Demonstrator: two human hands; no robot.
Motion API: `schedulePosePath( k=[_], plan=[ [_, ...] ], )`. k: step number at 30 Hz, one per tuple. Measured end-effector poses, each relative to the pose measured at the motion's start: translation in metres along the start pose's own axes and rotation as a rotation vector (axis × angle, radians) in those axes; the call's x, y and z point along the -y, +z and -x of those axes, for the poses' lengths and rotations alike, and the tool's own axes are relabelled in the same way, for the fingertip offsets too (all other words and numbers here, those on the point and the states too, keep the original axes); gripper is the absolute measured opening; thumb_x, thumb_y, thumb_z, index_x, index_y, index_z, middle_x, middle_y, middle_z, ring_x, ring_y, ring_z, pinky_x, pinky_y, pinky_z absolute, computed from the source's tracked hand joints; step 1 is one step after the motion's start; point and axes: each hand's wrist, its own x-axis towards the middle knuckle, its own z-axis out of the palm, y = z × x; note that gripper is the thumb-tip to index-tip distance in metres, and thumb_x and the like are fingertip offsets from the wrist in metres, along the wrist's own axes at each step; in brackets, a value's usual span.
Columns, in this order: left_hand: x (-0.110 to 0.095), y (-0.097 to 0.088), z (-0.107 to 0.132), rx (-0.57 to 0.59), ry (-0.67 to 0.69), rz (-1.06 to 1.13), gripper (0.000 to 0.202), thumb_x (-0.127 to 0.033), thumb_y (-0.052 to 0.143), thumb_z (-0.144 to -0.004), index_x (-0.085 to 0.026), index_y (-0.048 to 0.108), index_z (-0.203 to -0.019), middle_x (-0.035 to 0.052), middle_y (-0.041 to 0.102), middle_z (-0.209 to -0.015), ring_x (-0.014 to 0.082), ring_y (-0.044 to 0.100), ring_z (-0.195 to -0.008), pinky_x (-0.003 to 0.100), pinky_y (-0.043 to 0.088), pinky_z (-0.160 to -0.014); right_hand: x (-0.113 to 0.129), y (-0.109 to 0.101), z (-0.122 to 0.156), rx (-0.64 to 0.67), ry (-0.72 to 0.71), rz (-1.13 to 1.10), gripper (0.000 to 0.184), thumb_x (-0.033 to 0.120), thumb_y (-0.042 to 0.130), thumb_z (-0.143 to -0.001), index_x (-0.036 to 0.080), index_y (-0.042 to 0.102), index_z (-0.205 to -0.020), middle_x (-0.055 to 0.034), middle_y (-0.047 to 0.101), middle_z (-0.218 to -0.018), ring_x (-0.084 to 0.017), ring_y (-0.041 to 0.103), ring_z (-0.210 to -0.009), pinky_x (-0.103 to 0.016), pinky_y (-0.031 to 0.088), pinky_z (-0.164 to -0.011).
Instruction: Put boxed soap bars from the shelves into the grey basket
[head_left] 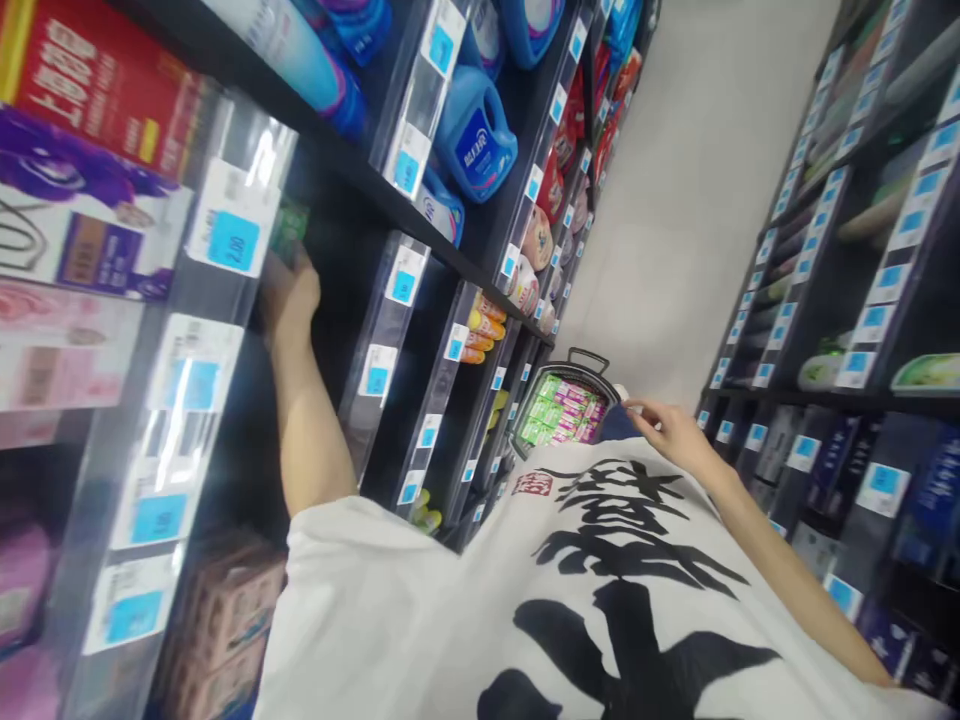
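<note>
My left hand point(291, 292) reaches into a dark shelf compartment on the left. Its fingers close around a small green box point(289, 226), which is blurred and partly hidden by the shelf's label strip point(238, 215). Low beside my body, my right hand point(667, 432) holds nothing that I can see. Its fingers are loosely stretched and apart, near dark blue cloth point(618, 424) at the hem of my white shirt point(420, 600). A dark shopping basket point(606, 384) with a handle stands on the floor ahead, filled with many small green and purple boxes point(559, 410).
Blue detergent bottles point(476, 130) line the upper left shelf. Red and purple boxes point(90, 200) sit close at the left edge, and pinkish boxes point(232, 610) lie lower. Grey floor point(675, 200) runs between this shelving and the right-hand shelves point(832, 390).
</note>
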Motion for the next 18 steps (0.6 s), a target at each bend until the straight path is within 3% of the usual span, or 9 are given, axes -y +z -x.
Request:
schedulePosePath(
  k=[2,4,6,8,9,10,13,15,18],
  plan=[
    [-0.003,-0.012,0.033,0.002,0.047,-0.101,0.057,-0.027,0.055,-0.108,0.003,0.038,-0.153,0.0244,0.035,-0.168,0.0405,0.025,-0.16,0.069,0.009,-0.129,-0.005,0.004,0.015,0.02,0.031,0.006,0.041,0.045,0.046,-0.102,0.017,0.073,-0.118,-0.0015,0.064,-0.066,-0.017,0.059,-0.057,-0.029,0.043,-0.064],
    [-0.006,-0.016,0.078,-0.044,0.253,-0.084,0.059,-0.038,0.054,-0.108,-0.004,0.042,-0.155,0.0193,0.035,-0.169,0.0372,0.024,-0.16,0.065,0.01,-0.131,-0.006,0.011,0.029,0.065,0.06,0.002,0.041,0.041,0.046,-0.102,0.016,0.073,-0.118,-0.0016,0.065,-0.067,-0.017,0.059,-0.058,-0.029,0.043,-0.066],
    [-0.006,-0.002,0.133,-0.133,0.437,0.055,0.055,-0.041,0.052,-0.107,-0.008,0.05,-0.151,0.0166,0.043,-0.165,0.0331,0.029,-0.158,0.058,0.017,-0.132,-0.005,0.021,0.04,0.12,0.078,-0.013,0.038,0.036,0.047,-0.1,0.016,0.073,-0.118,-0.0024,0.067,-0.069,-0.017,0.059,-0.06,-0.028,0.042,-0.067],
    [-0.004,0.033,0.196,-0.154,0.425,0.256,0.048,-0.038,0.052,-0.104,-0.011,0.057,-0.144,0.0169,0.056,-0.152,0.0307,0.041,-0.151,0.053,0.025,-0.13,-0.001,0.031,0.047,0.173,0.087,-0.019,0.035,0.029,0.049,-0.097,0.016,0.074,-0.116,-0.0028,0.067,-0.069,-0.017,0.059,-0.061,-0.028,0.042,-0.068],
    [-0.003,0.056,0.231,-0.092,0.342,0.366,0.045,-0.037,0.055,-0.101,-0.013,0.061,-0.138,0.017,0.062,-0.144,0.0312,0.048,-0.145,0.053,0.029,-0.128,0.002,0.036,0.049,0.201,0.089,-0.012,0.033,0.026,0.051,-0.094,0.015,0.076,-0.114,-0.0026,0.067,-0.068,-0.017,0.058,-0.062,-0.027,0.041,-0.069],
    [-0.002,0.082,0.266,0.057,0.251,0.46,0.041,-0.038,0.059,-0.097,-0.016,0.065,-0.131,0.0166,0.065,-0.139,0.0332,0.051,-0.142,0.053,0.03,-0.127,0.005,0.04,0.05,0.233,0.093,-0.005,0.032,0.023,0.051,-0.093,0.016,0.077,-0.111,-0.0023,0.066,-0.066,-0.016,0.057,-0.061,-0.027,0.041,-0.069],
    [0.001,0.152,0.369,0.653,-0.015,0.594,0.025,-0.04,0.067,-0.085,-0.024,0.072,-0.103,0.016,0.068,-0.131,0.039,0.048,-0.143,0.053,0.03,-0.126,0.015,0.051,0.049,0.301,0.095,-0.011,0.03,0.02,0.053,-0.089,0.017,0.08,-0.101,-0.0007,0.061,-0.06,-0.015,0.052,-0.058,-0.026,0.04,-0.067],
    [0.008,0.181,0.422,0.826,-0.099,0.632,0.015,-0.04,0.073,-0.077,-0.027,0.072,-0.082,0.012,0.074,-0.107,0.0396,0.062,-0.125,0.051,0.044,-0.113,0.02,0.054,0.046,0.322,0.08,-0.057,0.028,0.023,0.055,-0.087,0.017,0.081,-0.095,0.0005,0.055,-0.055,-0.014,0.048,-0.054,-0.026,0.04,-0.064],
    [0.031,0.2,0.469,0.959,-0.213,0.615,0.021,-0.039,0.066,-0.083,-0.024,0.065,-0.068,0.0073,0.072,-0.08,0.0321,0.069,-0.093,0.043,0.053,-0.09,0.023,0.05,0.039,0.372,0.128,-0.234,0.025,0.035,0.065,-0.086,0.017,0.082,-0.087,0.0031,0.043,-0.046,-0.011,0.039,-0.047,-0.026,0.034,-0.055]
  ],
)
